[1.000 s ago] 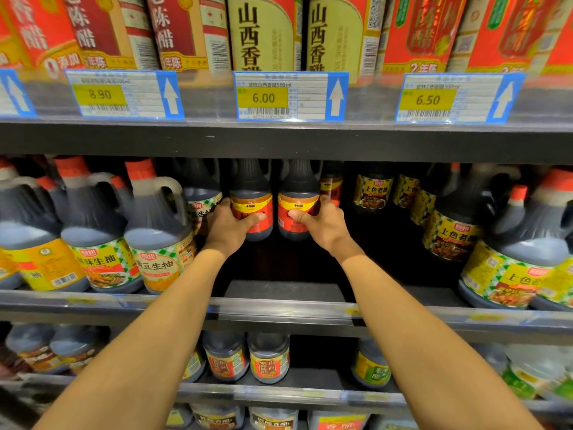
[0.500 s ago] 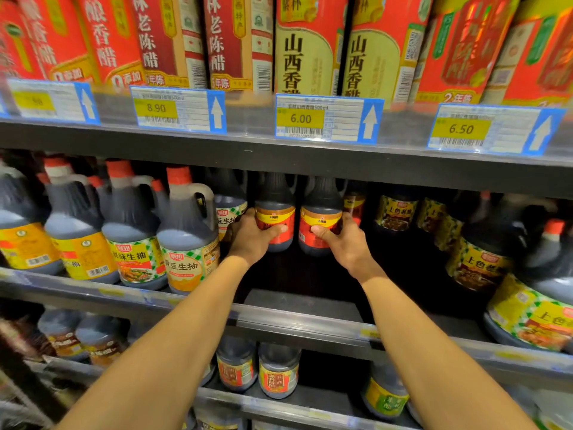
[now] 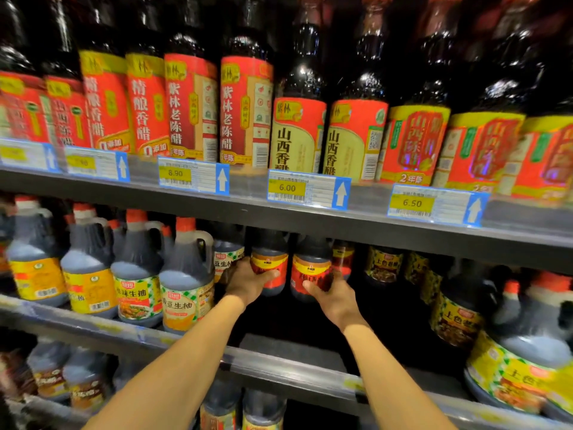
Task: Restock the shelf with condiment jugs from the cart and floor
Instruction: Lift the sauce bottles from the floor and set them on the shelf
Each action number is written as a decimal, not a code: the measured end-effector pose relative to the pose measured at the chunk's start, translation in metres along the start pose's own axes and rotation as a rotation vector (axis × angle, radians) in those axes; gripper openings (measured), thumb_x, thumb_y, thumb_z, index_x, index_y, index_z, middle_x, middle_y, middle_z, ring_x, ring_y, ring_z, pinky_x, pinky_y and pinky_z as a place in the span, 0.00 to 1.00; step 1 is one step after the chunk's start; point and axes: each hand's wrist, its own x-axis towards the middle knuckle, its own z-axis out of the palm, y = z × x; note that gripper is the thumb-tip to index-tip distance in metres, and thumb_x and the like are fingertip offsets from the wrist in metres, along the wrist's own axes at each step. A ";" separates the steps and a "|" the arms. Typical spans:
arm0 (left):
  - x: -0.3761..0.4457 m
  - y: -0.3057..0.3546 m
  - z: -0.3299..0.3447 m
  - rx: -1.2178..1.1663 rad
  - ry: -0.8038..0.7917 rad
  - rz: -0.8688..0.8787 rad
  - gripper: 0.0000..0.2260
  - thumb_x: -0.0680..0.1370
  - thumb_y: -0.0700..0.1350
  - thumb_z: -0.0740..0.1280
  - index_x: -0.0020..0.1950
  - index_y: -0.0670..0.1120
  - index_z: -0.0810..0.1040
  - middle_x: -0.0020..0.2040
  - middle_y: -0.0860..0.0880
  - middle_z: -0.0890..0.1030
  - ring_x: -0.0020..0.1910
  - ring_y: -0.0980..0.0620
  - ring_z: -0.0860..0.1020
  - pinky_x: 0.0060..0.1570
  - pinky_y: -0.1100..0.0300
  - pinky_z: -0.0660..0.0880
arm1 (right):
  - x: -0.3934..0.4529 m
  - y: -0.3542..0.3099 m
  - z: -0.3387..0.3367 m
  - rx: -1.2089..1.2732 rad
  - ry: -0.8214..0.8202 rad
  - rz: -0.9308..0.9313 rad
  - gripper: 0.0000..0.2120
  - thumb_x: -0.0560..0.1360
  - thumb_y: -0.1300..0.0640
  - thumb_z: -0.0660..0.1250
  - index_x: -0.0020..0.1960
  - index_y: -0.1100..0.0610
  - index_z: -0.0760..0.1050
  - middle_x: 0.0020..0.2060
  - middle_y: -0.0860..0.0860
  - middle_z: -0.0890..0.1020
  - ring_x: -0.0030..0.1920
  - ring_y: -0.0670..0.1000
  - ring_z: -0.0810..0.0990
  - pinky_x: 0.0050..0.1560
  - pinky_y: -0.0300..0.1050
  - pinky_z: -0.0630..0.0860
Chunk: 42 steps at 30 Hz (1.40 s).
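Two dark jugs with red and orange labels stand side by side deep on the middle shelf (image 3: pixel 297 364). My left hand (image 3: pixel 248 282) is wrapped around the left jug (image 3: pixel 269 262). My right hand (image 3: pixel 333 294) grips the right jug (image 3: pixel 310 270) from its right side. Both arms reach in over the shelf's front rail. The jugs' caps are hidden behind the shelf above.
Handled jugs with red caps (image 3: pixel 186 283) crowd the shelf to the left. Yellow-labelled jugs (image 3: pixel 459 315) fill the right. A dark gap lies in front of the two held jugs. Tall vinegar bottles (image 3: pixel 297 131) and price tags (image 3: pixel 308 189) line the upper shelf. More jugs (image 3: pixel 263 408) sit below.
The view has tilted upward, showing more of the upper shelf. Both hands stay on the two red-labelled jugs at the back of the shelf.
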 end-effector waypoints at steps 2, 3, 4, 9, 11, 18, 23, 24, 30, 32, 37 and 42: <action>-0.004 0.000 0.000 0.032 0.009 -0.016 0.19 0.71 0.49 0.78 0.60 0.44 0.82 0.57 0.47 0.85 0.58 0.45 0.81 0.61 0.50 0.76 | -0.006 -0.001 -0.007 -0.053 -0.009 -0.001 0.31 0.75 0.44 0.72 0.73 0.54 0.68 0.68 0.54 0.78 0.69 0.58 0.75 0.66 0.47 0.70; -0.007 0.001 -0.001 0.060 0.004 -0.028 0.19 0.72 0.49 0.78 0.60 0.44 0.83 0.57 0.46 0.84 0.58 0.44 0.81 0.61 0.49 0.76 | -0.008 -0.001 -0.010 -0.089 -0.013 -0.003 0.31 0.75 0.42 0.71 0.73 0.54 0.68 0.68 0.54 0.78 0.69 0.59 0.75 0.67 0.49 0.71; -0.010 0.003 -0.002 0.105 -0.001 -0.029 0.18 0.73 0.49 0.77 0.60 0.44 0.83 0.58 0.45 0.84 0.59 0.43 0.80 0.61 0.49 0.76 | -0.011 -0.001 -0.014 -0.133 -0.015 -0.001 0.31 0.75 0.40 0.70 0.73 0.53 0.68 0.68 0.54 0.77 0.68 0.59 0.75 0.67 0.50 0.72; -0.030 0.014 -0.011 0.420 -0.052 0.031 0.19 0.76 0.50 0.73 0.64 0.44 0.79 0.63 0.42 0.81 0.63 0.39 0.77 0.61 0.52 0.74 | -0.031 -0.009 -0.023 -0.369 -0.084 0.010 0.29 0.76 0.36 0.66 0.70 0.51 0.69 0.64 0.55 0.78 0.62 0.61 0.78 0.61 0.56 0.76; -0.042 0.017 -0.017 0.480 -0.091 0.032 0.22 0.77 0.49 0.72 0.68 0.44 0.75 0.65 0.41 0.79 0.65 0.38 0.75 0.63 0.50 0.73 | -0.043 -0.017 -0.026 -0.455 -0.122 0.002 0.29 0.76 0.35 0.64 0.71 0.50 0.67 0.64 0.55 0.77 0.62 0.61 0.78 0.61 0.57 0.76; -0.099 0.032 -0.051 0.587 -0.232 0.119 0.25 0.79 0.54 0.68 0.70 0.40 0.71 0.65 0.41 0.78 0.61 0.42 0.77 0.60 0.48 0.76 | -0.091 -0.032 -0.043 -0.580 -0.146 -0.079 0.32 0.78 0.35 0.61 0.75 0.52 0.63 0.69 0.56 0.73 0.68 0.60 0.72 0.63 0.55 0.73; -0.135 0.045 -0.080 0.605 -0.285 0.257 0.26 0.81 0.52 0.66 0.77 0.44 0.66 0.69 0.43 0.77 0.66 0.45 0.75 0.63 0.52 0.74 | -0.138 -0.046 -0.057 -0.643 -0.106 -0.093 0.34 0.78 0.35 0.62 0.75 0.56 0.64 0.68 0.56 0.74 0.66 0.59 0.75 0.58 0.53 0.74; -0.141 0.046 -0.087 0.615 -0.306 0.280 0.27 0.82 0.53 0.65 0.78 0.45 0.64 0.69 0.43 0.77 0.67 0.45 0.75 0.63 0.51 0.74 | -0.149 -0.049 -0.058 -0.662 -0.104 -0.084 0.36 0.78 0.34 0.62 0.77 0.56 0.63 0.70 0.56 0.73 0.68 0.58 0.74 0.59 0.54 0.74; -0.186 0.041 -0.142 0.601 -0.385 0.399 0.29 0.82 0.56 0.64 0.79 0.46 0.63 0.71 0.44 0.74 0.68 0.44 0.73 0.64 0.49 0.73 | -0.220 -0.071 -0.052 -0.691 -0.095 -0.053 0.38 0.77 0.33 0.63 0.79 0.53 0.60 0.72 0.55 0.71 0.69 0.58 0.73 0.61 0.53 0.73; -0.201 0.034 -0.165 0.585 -0.390 0.442 0.30 0.81 0.59 0.64 0.79 0.46 0.64 0.74 0.44 0.71 0.71 0.44 0.70 0.67 0.47 0.71 | -0.244 -0.081 -0.044 -0.678 -0.084 -0.052 0.39 0.77 0.33 0.63 0.79 0.54 0.60 0.73 0.55 0.70 0.70 0.58 0.72 0.63 0.54 0.73; -0.233 0.014 -0.209 0.582 -0.390 0.480 0.30 0.80 0.60 0.64 0.78 0.47 0.65 0.75 0.47 0.71 0.71 0.45 0.72 0.67 0.47 0.72 | -0.302 -0.100 -0.020 -0.632 -0.046 -0.054 0.39 0.76 0.32 0.62 0.78 0.53 0.61 0.73 0.55 0.71 0.68 0.58 0.74 0.64 0.57 0.75; -0.262 -0.007 -0.226 0.559 -0.428 0.463 0.30 0.79 0.61 0.66 0.77 0.48 0.67 0.73 0.47 0.74 0.70 0.45 0.73 0.66 0.47 0.73 | -0.349 -0.105 -0.005 -0.597 -0.062 -0.027 0.37 0.77 0.34 0.63 0.79 0.53 0.61 0.75 0.52 0.69 0.73 0.56 0.70 0.68 0.56 0.71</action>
